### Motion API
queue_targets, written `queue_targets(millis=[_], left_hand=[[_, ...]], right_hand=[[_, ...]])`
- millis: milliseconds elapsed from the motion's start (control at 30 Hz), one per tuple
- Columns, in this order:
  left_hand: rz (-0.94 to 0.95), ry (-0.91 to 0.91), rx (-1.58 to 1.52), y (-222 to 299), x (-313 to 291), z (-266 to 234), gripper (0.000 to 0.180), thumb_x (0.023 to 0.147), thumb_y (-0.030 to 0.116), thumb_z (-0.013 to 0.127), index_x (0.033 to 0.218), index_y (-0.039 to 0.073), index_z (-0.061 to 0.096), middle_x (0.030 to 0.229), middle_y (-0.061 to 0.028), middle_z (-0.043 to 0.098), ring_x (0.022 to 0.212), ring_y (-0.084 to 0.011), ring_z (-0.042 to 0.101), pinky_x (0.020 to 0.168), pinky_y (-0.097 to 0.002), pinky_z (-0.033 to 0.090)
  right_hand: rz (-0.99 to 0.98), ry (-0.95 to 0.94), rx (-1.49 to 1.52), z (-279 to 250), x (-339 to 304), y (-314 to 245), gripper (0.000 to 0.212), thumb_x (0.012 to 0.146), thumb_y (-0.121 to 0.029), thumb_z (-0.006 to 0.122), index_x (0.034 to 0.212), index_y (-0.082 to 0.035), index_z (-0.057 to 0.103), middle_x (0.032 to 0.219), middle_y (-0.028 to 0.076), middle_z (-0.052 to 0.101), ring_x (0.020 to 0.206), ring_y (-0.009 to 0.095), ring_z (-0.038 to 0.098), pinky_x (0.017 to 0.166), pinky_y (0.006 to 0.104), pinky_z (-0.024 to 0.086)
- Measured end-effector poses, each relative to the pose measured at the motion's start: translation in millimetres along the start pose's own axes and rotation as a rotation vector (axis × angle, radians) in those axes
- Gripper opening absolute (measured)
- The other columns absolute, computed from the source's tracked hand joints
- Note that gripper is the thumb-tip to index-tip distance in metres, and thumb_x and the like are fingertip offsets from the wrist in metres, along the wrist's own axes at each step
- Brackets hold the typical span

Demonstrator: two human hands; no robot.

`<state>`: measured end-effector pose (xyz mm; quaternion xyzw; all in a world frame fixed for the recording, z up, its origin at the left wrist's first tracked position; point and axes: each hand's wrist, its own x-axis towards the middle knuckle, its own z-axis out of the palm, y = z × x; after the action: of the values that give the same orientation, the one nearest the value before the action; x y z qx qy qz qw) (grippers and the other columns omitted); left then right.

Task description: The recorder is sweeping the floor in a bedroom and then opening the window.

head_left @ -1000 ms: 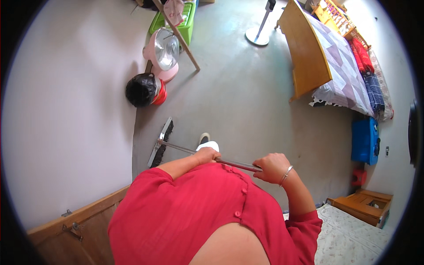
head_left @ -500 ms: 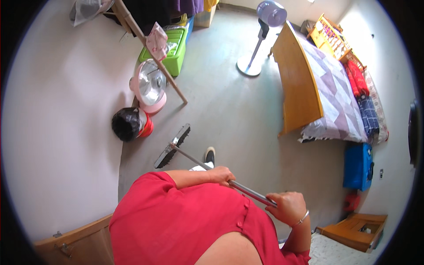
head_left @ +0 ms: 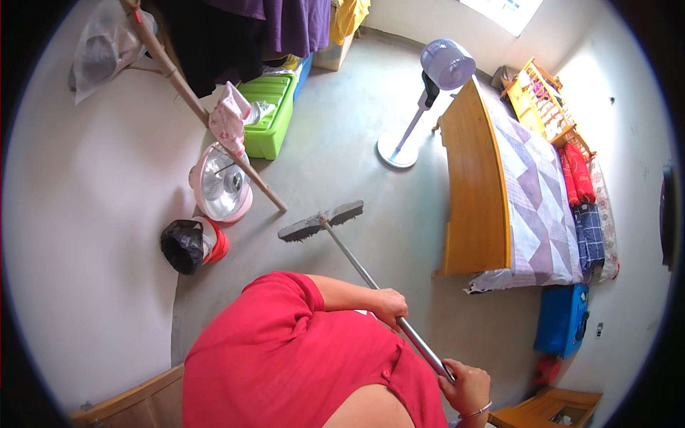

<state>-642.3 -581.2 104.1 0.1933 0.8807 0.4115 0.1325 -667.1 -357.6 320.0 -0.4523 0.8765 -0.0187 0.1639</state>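
A push broom (head_left: 349,253) with a long silver handle slants away from me. Its wide grey head (head_left: 307,227) is over the floor, near the foot of a wooden pole. Partway down the handle, my left hand (head_left: 391,307) is closed round it. My right hand (head_left: 467,389), with a bracelet at the wrist, grips the handle's near end. Whether the bristles press on the floor I cannot tell.
A pink round heater (head_left: 227,187), a bin with a black bag (head_left: 184,246) and a green box (head_left: 270,118) line the left side. The wooden pole (head_left: 260,187) leans there. Ahead stands a fan (head_left: 410,128); a bed (head_left: 474,185) and blue box (head_left: 561,321) are right.
The broom head has swung forward and to the right, away from my foot. Both hands have moved right and lower in view, still gripping the handle. The view has shifted too.
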Motion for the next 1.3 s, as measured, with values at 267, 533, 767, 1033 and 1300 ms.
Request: queue_targets(millis=[267, 533, 767, 1033, 1300], left_hand=[[-0.022, -0.106, 0.151, -81, 61, -82, 0.030, 0.067, 0.042, 0.065, 0.070, 0.012, 0.062, 0.065, -0.0100, 0.059, 0.068, -0.0313, 0.059, 0.059, -0.0421, 0.045], [-0.149, -0.066, 0.177, -166, 105, -185, 0.029, 0.064, 0.039, 0.067, 0.070, 0.011, 0.061, 0.065, -0.0106, 0.059, 0.068, -0.0315, 0.059, 0.059, -0.0426, 0.046], [-0.212, -0.006, 0.237, -243, 110, -291, 0.025, 0.063, 0.035, 0.070, 0.068, 0.012, 0.062, 0.065, -0.0084, 0.060, 0.069, -0.0295, 0.059, 0.058, -0.0415, 0.046], [-0.148, 0.023, 0.339, -396, 84, -435, 0.022, 0.061, 0.031, 0.070, 0.064, 0.012, 0.060, 0.063, -0.0080, 0.059, 0.065, -0.0304, 0.059, 0.056, -0.0419, 0.045], [-0.400, 0.238, 0.698, -587, 22, -599, 0.009, 0.062, 0.016, 0.062, 0.069, 0.013, 0.060, 0.085, -0.0043, 0.061, 0.090, -0.0246, 0.056, 0.077, -0.0405, 0.045]], right_hand=[[0.239, -0.288, 0.516, 30, 109, 81, 0.044, 0.068, -0.029, 0.064, 0.109, -0.011, 0.058, 0.064, 0.013, 0.059, 0.057, 0.026, 0.059, 0.057, 0.0328, 0.047], [0.201, -0.386, 0.966, 12, 254, 128, 0.054, 0.071, -0.020, 0.066, 0.120, -0.002, 0.049, 0.065, 0.007, 0.059, 0.060, 0.006, 0.053, 0.056, 0.0235, 0.045], [0.074, -0.244, 0.813, -1, 376, 121, 0.052, 0.070, -0.020, 0.067, 0.117, -0.003, 0.051, 0.054, 0.005, 0.043, 0.050, 0.009, 0.041, 0.048, 0.0240, 0.037], [0.055, -0.138, 0.696, -10, 560, 48, 0.052, 0.070, -0.023, 0.068, 0.117, -0.006, 0.052, 0.054, 0.010, 0.049, 0.048, 0.013, 0.049, 0.049, 0.0270, 0.041], [0.047, -0.085, 0.929, 13, 834, -68, 0.049, 0.073, -0.017, 0.059, 0.118, -0.003, 0.048, 0.056, 0.007, 0.057, 0.048, 0.014, 0.056, 0.046, 0.0294, 0.045]])
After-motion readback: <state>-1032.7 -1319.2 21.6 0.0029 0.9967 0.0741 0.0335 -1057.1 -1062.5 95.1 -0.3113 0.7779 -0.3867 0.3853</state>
